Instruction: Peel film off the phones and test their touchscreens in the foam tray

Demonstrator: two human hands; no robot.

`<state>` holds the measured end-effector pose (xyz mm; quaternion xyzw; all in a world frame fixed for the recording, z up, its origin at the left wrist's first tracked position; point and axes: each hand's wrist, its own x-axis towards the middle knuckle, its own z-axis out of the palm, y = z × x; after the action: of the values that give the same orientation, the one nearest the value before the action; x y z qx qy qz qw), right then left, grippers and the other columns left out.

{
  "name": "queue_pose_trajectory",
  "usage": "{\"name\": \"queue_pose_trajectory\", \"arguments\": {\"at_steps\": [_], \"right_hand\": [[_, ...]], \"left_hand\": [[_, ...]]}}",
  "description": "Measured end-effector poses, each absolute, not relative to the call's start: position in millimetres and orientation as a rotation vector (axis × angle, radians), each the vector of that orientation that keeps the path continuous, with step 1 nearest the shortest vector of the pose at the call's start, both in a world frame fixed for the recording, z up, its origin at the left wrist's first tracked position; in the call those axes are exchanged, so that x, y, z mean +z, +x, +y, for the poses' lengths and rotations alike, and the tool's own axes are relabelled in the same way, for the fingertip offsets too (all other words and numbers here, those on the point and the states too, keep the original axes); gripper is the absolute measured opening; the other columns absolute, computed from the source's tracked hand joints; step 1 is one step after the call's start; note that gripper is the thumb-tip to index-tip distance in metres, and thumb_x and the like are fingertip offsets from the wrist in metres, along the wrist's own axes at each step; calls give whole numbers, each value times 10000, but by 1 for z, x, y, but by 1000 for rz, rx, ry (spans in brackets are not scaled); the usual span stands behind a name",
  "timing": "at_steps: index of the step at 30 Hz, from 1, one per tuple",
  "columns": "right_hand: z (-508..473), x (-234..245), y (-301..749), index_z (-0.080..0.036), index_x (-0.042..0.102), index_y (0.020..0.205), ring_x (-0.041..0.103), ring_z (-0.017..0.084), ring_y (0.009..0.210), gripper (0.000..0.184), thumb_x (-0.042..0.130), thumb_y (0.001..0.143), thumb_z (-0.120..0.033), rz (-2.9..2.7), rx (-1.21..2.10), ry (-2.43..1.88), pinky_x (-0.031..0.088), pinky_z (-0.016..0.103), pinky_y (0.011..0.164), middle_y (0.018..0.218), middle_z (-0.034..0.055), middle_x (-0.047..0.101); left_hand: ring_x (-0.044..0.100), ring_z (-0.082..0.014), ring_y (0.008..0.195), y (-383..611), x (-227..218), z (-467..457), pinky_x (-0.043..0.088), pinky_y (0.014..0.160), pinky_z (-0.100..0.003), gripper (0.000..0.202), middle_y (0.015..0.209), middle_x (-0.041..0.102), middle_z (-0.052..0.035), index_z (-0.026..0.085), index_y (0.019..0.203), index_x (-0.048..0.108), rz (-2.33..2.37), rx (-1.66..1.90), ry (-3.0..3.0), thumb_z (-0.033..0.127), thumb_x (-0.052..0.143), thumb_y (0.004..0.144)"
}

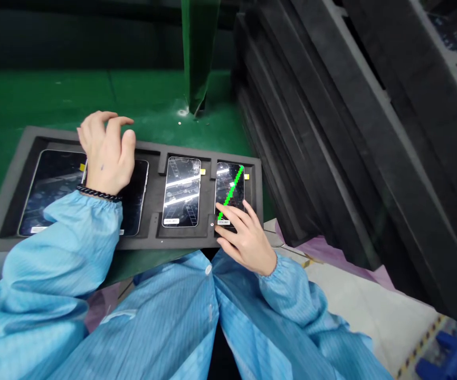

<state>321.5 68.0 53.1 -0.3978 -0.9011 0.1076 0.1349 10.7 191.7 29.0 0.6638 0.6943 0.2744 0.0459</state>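
A long black foam tray (155,150) holds several phones or phone-like screens, face up. My right hand (246,240) rests its outstretched fingers on the lower part of the rightmost phone (228,184), whose lit screen shows a jagged green diagonal line. Over the left part of the tray is my left hand (107,150), fingers bent and thumb apart, with nothing visible in it. Beneath it lies a dark-screened device (136,198), partly covered by the hand and sleeve. Another dark device (50,184) sits at the far left. Between my hands a phone (181,192) reflects the lights.
The tray lies on a green work surface (149,95), with a green post (199,53) rising behind it. A leaning stack of black foam trays (311,116) stands close on the right. Pale floor (343,285) shows below the stack, with a blue object (450,353) at the lower right.
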Motion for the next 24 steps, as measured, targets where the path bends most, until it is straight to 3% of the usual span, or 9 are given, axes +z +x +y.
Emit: {"name": "queue_pose_trajectory", "arguments": {"at_steps": [11,24], "right_hand": [[164,43,316,-218,655,1292,423,292,1398,390,417,1026,-376,-2469,130,-1521,247,571,1229,1594,118,386],[154,39,319,-214,672,1277,429,301,1389,396,418,1028,-389,-2542,73,-1516,242,590,1222,1578,131,413]], "left_hand": [[371,-336,1390,14,27,194,217,1182,-575,527,1417,481,-168,183,1268,593,2071,893,1965,478,271,973],[358,-322,1404,16,26,195,206,1194,-587,521,1425,477,-154,194,1277,600,2075,848,1962,464,275,972]]}}
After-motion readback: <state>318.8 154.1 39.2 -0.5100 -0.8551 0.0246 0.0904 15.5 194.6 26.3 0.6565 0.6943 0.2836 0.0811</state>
